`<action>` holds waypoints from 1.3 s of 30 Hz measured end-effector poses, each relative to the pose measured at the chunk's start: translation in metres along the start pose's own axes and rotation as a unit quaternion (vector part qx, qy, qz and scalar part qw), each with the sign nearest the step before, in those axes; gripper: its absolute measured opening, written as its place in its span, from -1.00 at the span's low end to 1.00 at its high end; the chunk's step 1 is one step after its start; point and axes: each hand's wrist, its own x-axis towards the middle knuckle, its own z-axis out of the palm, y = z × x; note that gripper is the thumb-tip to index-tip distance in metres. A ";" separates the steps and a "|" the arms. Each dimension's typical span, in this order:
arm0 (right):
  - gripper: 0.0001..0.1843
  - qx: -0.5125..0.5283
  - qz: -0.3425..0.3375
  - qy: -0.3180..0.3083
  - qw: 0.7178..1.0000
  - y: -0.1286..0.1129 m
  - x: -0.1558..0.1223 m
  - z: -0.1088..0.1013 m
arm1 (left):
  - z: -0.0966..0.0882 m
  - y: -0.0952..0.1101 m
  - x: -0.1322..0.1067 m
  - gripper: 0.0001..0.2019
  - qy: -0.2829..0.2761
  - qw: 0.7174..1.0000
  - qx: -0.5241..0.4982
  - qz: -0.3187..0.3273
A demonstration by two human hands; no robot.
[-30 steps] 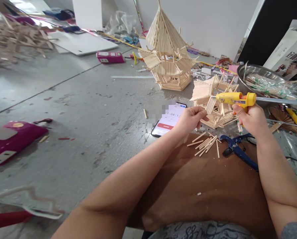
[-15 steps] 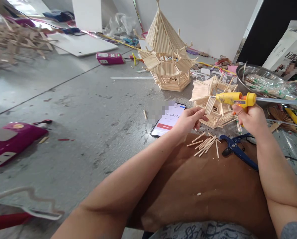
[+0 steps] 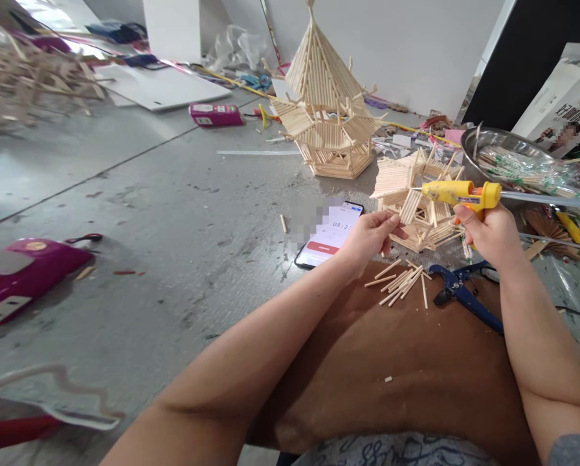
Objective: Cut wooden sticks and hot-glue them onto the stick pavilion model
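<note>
Hardly anything has moved since the earlier frame: both hands keep their places, and only the running digits on our black-edged phone with a lit screen [image 3: 341,223] look changed, though they are partly blurred. Our right hand [image 3: 491,234] has its grip wrapped round the handle of a yellow hot-glue gun [image 3: 457,192]. Our left hand [image 3: 370,233] has a narrow grip, thumb and forefinger close together at the lower end of a small panel of pale wooden sticks [image 3: 410,206]; we cannot tell whether they hold it. That panel stands in front of an open, unroofed model of pale wooden sticks [image 3: 397,178], toward the right edge of the grey bench [image 3: 197,188]. We judge that the gun is kept high so its tip meets the panel without knocking the model, and that the loose cut sticks [image 3: 401,285] lie on the far edge of the brown sheet [image 3: 368,362] to be within reach. The gun's long axis lies nearly level, its nozzle pointing left and its clear glue stick [image 3: 547,197] trailing toward the bench's right edge. The panel's long axis slants, its lower end toward our left fingers.
</note>
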 end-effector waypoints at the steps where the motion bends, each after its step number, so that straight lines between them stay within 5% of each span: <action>1: -0.62 -0.005 -0.009 0.000 1.000 0.000 0.000 0.001 | 0.000 0.000 0.000 -0.80 0.001 1.000 0.004 0.001; 15: -0.66 -0.001 -0.010 -0.012 1.000 -0.003 0.000 0.003 | 0.001 0.001 0.000 -0.79 0.002 0.999 0.033 0.000; 23: -0.61 0.105 0.077 -0.032 0.991 0.007 0.000 -0.005 | -0.006 0.008 -0.002 -0.69 0.007 0.994 0.107 -0.005; 30: -0.63 0.122 0.075 -0.012 0.990 0.013 0.000 -0.015 | -0.014 0.006 0.003 -0.79 0.034 0.900 0.419 0.115; 34: -0.61 0.129 0.074 -0.009 0.989 0.013 0.000 -0.013 | -0.015 0.002 0.008 -0.75 0.071 0.863 0.483 0.131; 39: -0.63 0.161 0.077 -0.022 0.984 0.011 -0.001 -0.006 | -0.019 -0.001 0.011 -0.75 0.104 0.852 0.494 0.140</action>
